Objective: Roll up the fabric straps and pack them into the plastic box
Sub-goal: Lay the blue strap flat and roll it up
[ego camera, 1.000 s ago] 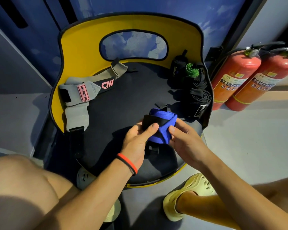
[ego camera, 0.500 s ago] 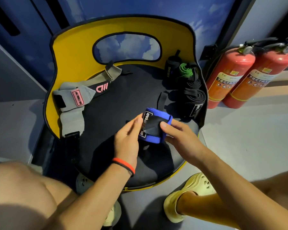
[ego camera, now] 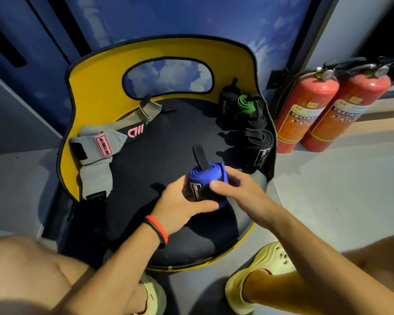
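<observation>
A rolled blue strap (ego camera: 206, 177) with a black end tab stands upright over the black seat of a yellow chair (ego camera: 114, 87), its spiral end facing up. My left hand (ego camera: 180, 206) grips it from the near left, thumb under the roll. My right hand (ego camera: 239, 189) holds it from the right, thumb across the black label. A grey strap (ego camera: 96, 155) with pink marks lies unrolled on the seat's left side. Several rolled black straps (ego camera: 258, 144), one with a green core (ego camera: 246, 104), stand along the right edge. No plastic box is in view.
Two red fire extinguishers (ego camera: 305, 114) stand on the floor right of the chair. A blue wall with cloud print rises behind. My knees and pale yellow shoes (ego camera: 259, 280) frame the near side. Grey floor (ego camera: 339, 189) lies to the right.
The blue roll has been turned from lying sideways to standing on end, spiral up. Both hands shifted their hold around it; the camera tilted down a little.
</observation>
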Action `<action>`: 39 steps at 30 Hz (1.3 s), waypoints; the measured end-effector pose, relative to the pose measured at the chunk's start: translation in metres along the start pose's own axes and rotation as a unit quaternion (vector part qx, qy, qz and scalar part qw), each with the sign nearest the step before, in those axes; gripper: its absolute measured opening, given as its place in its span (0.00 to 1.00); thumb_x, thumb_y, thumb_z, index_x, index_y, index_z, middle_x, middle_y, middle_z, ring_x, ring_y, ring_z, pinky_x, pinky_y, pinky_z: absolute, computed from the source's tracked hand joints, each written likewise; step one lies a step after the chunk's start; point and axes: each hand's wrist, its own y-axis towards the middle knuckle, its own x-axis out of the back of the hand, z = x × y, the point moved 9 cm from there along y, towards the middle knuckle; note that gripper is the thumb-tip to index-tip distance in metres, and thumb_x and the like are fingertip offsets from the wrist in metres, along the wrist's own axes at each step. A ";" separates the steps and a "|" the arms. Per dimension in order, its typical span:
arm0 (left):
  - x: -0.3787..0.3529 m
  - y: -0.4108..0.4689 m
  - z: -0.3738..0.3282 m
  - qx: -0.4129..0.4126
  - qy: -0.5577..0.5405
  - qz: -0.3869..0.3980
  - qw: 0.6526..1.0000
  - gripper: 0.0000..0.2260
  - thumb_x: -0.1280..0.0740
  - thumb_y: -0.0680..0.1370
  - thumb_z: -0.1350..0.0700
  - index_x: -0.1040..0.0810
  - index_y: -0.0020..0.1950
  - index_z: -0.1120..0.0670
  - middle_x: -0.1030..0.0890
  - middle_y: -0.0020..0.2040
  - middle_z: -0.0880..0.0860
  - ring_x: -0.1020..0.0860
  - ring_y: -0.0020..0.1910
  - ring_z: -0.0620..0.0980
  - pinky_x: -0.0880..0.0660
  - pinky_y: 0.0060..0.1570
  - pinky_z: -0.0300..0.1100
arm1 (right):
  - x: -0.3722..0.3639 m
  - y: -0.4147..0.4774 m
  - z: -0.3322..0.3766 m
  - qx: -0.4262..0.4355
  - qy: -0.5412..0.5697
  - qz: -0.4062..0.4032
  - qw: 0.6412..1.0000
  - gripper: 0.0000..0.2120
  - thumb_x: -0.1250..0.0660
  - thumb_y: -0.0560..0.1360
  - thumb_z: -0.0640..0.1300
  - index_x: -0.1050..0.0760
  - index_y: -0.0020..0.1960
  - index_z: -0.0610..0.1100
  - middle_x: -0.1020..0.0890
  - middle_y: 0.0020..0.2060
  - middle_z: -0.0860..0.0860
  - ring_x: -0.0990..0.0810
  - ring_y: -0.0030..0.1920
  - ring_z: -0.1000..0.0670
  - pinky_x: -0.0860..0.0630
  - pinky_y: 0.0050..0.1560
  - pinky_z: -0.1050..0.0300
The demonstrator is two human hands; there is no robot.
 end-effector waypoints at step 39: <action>-0.030 0.158 -0.043 -0.087 0.137 -0.184 0.969 0.28 0.20 0.67 0.59 0.22 0.65 0.46 0.27 0.57 0.46 0.23 0.51 0.46 0.27 0.53 0.39 | 0.081 0.041 0.051 0.073 -0.564 -0.255 0.782 0.18 0.33 0.78 0.39 0.23 0.68 0.40 0.28 0.74 0.44 0.32 0.72 0.41 0.28 0.70 0.43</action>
